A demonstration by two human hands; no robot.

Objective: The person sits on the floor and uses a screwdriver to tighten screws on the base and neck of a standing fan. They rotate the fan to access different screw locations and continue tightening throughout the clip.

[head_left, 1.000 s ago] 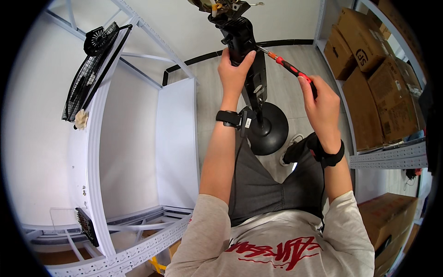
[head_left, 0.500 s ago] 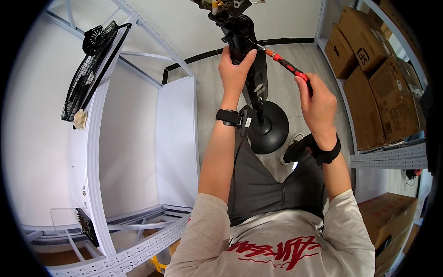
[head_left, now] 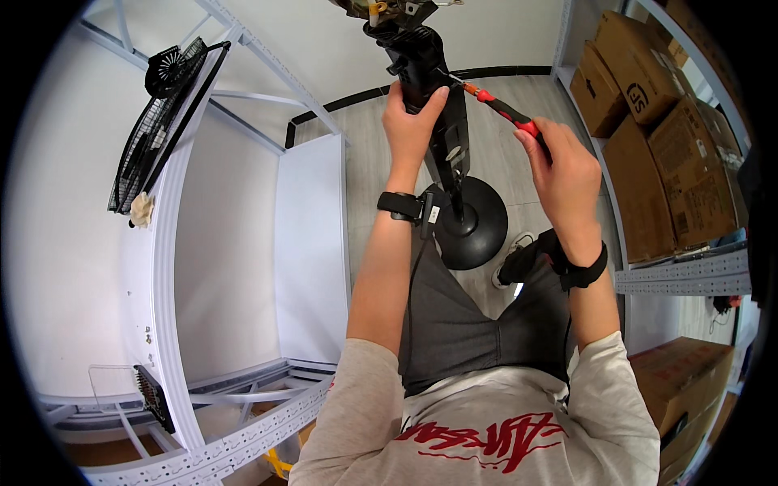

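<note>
A black pedestal fan stand rises in front of me from its round base on the floor. Near the top, the black neck housing sits in the grip of my left hand, thumb on one side and fingers round the other. My right hand is closed on the handle of a red and black screwdriver. Its shaft slants up and left, the tip at the right side of the housing. Exposed parts with an orange piece show above, cut off by the picture's top edge.
At left, a white shelf carries a black wire fan grille, a small pale knob-like piece and loose screws. Cardboard boxes fill the rack at right. My shoe is beside the base.
My right hand has shifted slightly right and turned around the screwdriver handle. The housing has moved a touch to the left, with my left hand still gripping it.
</note>
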